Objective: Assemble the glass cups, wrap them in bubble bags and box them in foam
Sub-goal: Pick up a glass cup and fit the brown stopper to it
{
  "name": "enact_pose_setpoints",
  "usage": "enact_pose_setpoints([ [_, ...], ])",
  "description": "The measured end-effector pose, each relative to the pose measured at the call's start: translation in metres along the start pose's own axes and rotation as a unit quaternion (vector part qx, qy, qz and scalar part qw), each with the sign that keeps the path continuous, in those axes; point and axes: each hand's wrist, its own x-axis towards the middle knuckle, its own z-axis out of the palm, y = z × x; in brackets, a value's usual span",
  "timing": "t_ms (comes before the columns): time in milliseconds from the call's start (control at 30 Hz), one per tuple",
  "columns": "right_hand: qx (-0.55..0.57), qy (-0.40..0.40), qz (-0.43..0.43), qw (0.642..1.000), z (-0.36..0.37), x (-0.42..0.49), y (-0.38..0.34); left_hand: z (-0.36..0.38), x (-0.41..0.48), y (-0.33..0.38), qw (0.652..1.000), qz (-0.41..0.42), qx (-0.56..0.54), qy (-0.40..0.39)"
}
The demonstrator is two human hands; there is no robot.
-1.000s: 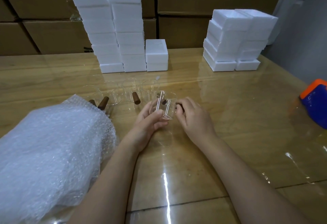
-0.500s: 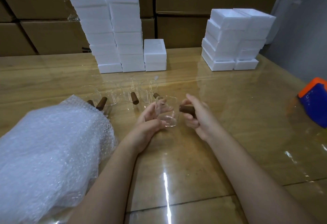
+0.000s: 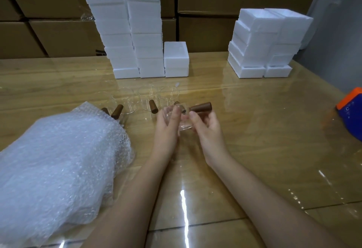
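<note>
My left hand (image 3: 168,124) grips a clear glass cup (image 3: 181,119) just above the table, near the middle. My right hand (image 3: 205,128) holds the same cup from the right side, with its brown wooden handle (image 3: 201,107) sticking out up and to the right past my fingers. Behind them stands a row of several more glass cups (image 3: 147,98) with brown handles. A big pile of bubble bags (image 3: 56,161) lies at the left. White foam boxes are stacked in a tall pile (image 3: 127,26) at the back and a lower pile (image 3: 264,44) at the back right.
The wooden table (image 3: 254,130) has a glossy clear cover. An orange and blue object (image 3: 350,110) lies at the right edge. Cardboard cartons (image 3: 225,3) line the wall behind the table.
The cup has turned in my hands: its brown handle, hidden a second ago, then inside my right hand, now points up and to the right. Both hands stayed in place.
</note>
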Motion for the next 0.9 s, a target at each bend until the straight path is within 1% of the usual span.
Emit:
enact_pose_setpoints([
  [67,-0.045,0.014,0.004,0.999,0.006,-0.004,0.004,0.004,-0.002,0.000,0.998,0.020,0.036,0.039],
  [133,-0.079,0.014,-0.027,0.996,0.012,-0.012,0.006,0.005,-0.003,-0.001,0.996,0.048,0.048,0.060],
  [200,-0.129,0.008,-0.067,0.989,0.015,-0.018,0.009,0.003,-0.002,-0.003,0.990,0.085,0.091,0.072],
  [267,-0.142,-0.009,-0.082,0.986,0.017,-0.022,0.011,0.001,-0.002,-0.004,0.981,0.114,0.144,0.065],
  [333,-0.108,-0.024,-0.064,0.992,0.017,-0.022,0.009,0.001,-0.002,-0.006,0.970,0.133,0.198,0.057],
  [400,-0.069,-0.041,-0.045,0.996,0.017,-0.021,0.006,0.001,-0.004,-0.006,0.962,0.157,0.219,0.047],
  [500,-0.056,-0.061,-0.037,0.996,0.013,-0.017,0.006,0.003,-0.007,-0.003,0.940,0.211,0.263,0.042],
  [633,-0.015,-0.074,-0.038,0.996,0.005,-0.009,-0.001,0.006,-0.014,-0.002,0.934,0.240,0.265,0.006],
  [733,0.023,-0.079,-0.003,0.997,-0.005,0.001,-0.010,0.007,-0.018,-0.002,0.918,0.279,0.281,-0.019],
  [767,0.039,-0.083,0.014,0.996,-0.008,0.004,-0.012,0.008,-0.019,-0.002,0.920,0.281,0.272,-0.020],
  [833,0.075,-0.087,0.047,0.992,-0.011,0.009,-0.014,0.013,-0.021,-0.001,0.942,0.255,0.218,-0.009],
  [900,0.090,-0.097,0.055,0.990,-0.011,0.012,-0.013,0.017,-0.023,0.000,0.951,0.241,0.193,-0.001],
])
